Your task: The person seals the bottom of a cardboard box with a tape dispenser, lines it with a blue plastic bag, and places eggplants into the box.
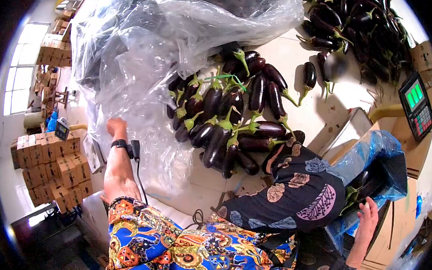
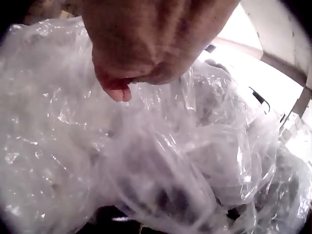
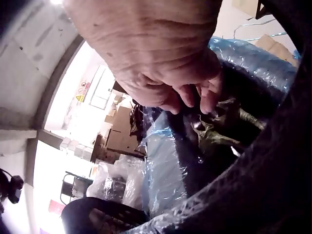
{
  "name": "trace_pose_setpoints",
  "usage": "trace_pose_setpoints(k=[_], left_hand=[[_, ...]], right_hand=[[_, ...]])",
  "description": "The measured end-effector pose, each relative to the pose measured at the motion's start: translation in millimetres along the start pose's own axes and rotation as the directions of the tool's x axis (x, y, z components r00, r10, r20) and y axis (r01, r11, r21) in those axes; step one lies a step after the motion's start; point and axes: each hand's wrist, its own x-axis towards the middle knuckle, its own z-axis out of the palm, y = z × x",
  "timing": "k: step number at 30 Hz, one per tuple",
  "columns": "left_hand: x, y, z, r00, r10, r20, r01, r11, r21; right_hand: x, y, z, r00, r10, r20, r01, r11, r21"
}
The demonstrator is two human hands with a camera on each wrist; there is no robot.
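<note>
My left hand [image 1: 117, 127] grips the edge of a large clear plastic sheet [image 1: 132, 62], its fingers curled in the left wrist view with the film [image 2: 146, 141] hanging below them. Beside the sheet lies a pile of dark purple eggplants [image 1: 212, 103] with green stems, partly covered by it. My right hand [image 1: 366, 223] is over a box lined with blue plastic film [image 1: 394, 186]. Its fingers hang loosely bent above eggplant stems [image 3: 214, 134] in the box, holding nothing that shows.
Dark leaf-printed cloth [image 1: 291, 188] lies between the pile and the lined box. A scale display [image 1: 417, 104] stands at the right, and a larger eggplant heap [image 1: 377, 41] is at the far right. Stacked cartons [image 1: 53, 165] stand at left, near another scale display [image 1: 62, 128].
</note>
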Motion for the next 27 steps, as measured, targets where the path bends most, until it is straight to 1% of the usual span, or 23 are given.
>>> trace_pose_setpoints(k=[1,2,3,4,5,6,7,8,9,10,12,14,15,16,18,20,21,22,23,24,27], left_hand=[[-10,14,-15,0.998,-0.051,0.025,0.055,0.966,-0.254],[-25,37,-27,0.994,-0.093,0.062,0.111,0.865,-0.489],[-46,65,-48,0.986,-0.124,0.107,0.164,0.705,-0.69],[-75,89,-68,1.0,0.004,-0.017,-0.016,0.623,-0.782],[-107,113,-88,0.981,0.116,-0.156,-0.193,0.509,-0.839],[-140,136,-119,0.966,0.252,-0.061,-0.16,0.394,-0.905],[-166,156,-140,0.92,0.391,0.016,-0.102,0.28,-0.954],[-184,172,-140,0.846,0.53,-0.051,-0.237,0.289,-0.927],[-194,182,-135,0.745,0.659,-0.103,-0.366,0.275,-0.889],[-193,187,-122,0.719,0.67,-0.184,-0.47,0.275,-0.839],[-181,208,-98,0.637,0.693,-0.336,-0.661,0.267,-0.702],[-143,200,-83,0.789,0.601,-0.125,-0.514,0.535,-0.67],[-104,172,-25,0.846,0.532,-0.024,-0.449,0.689,-0.569],[-66,146,28,0.888,0.453,0.078,-0.377,0.815,-0.44],[-23,106,39,0.919,0.331,0.216,-0.225,0.888,-0.402],[8,59,68,0.9,0.436,0.008,-0.36,0.753,-0.55],[14,47,78,0.878,0.466,-0.104,-0.427,0.669,-0.608],[7,49,57,0.919,0.395,0.003,-0.279,0.654,-0.703],[-9,59,18,0.937,0.328,0.116,-0.121,0.619,-0.776],[-28,73,-13,0.935,0.267,0.235,0.044,0.569,-0.821],[-60,107,-21,0.872,0.448,0.199,0.028,0.36,-0.933]], right_hand=[[-1,-6,4,1.0,-0.005,0.018,0.006,1.0,-0.029],[-2,-10,5,0.999,-0.01,0.035,0.012,0.998,-0.058],[-3,-11,6,0.999,-0.02,0.047,0.023,0.998,-0.058],[-3,-12,6,0.998,-0.03,0.06,0.033,0.998,-0.058],[-2,-12,6,0.997,-0.04,0.073,0.044,0.997,-0.057],[-2,-12,6,0.997,-0.037,0.069,0.042,0.997,-0.066],[-1,-10,7,0.997,-0.035,0.065,0.04,0.996,-0.075],[-1,-9,7,0.998,-0.032,0.06,0.037,0.996,-0.087],[-1,-9,9,0.997,-0.018,0.069,0.025,0.996,-0.09],[-2,-9,12,0.997,-0.003,0.078,0.011,0.995,-0.095],[-3,-8,12,0.995,0.013,0.098,-0.001,0.992,-0.126],[-9,-14,11,0.998,0.009,0.066,0.002,0.986,-0.165],[-11,-17,10,0.999,0.004,0.049,0.005,0.983,-0.181],[-11,-14,3,0.998,0.012,0.061,-0.002,0.986,-0.167],[-14,-6,-5,0.999,0.027,0.028,-0.022,0.985,-0.17],[-18,3,-8,0.998,0.052,0.025,-0.048,0.986,-0.158],[-18,7,-9,0.998,0.061,0.034,-0.055,0.988,-0.147],[-18,12,-8,0.997,0.068,0.042,-0.062,0.989,-0.136],[-17,14,-6,0.996,0.073,0.048,-0.066,0.99,-0.126],[-17,11,-1,0.996,0.079,0.047,-0.071,0.987,-0.145],[-14,0,11,0.992,0.068,0.103,-0.048,0.981,-0.186]])
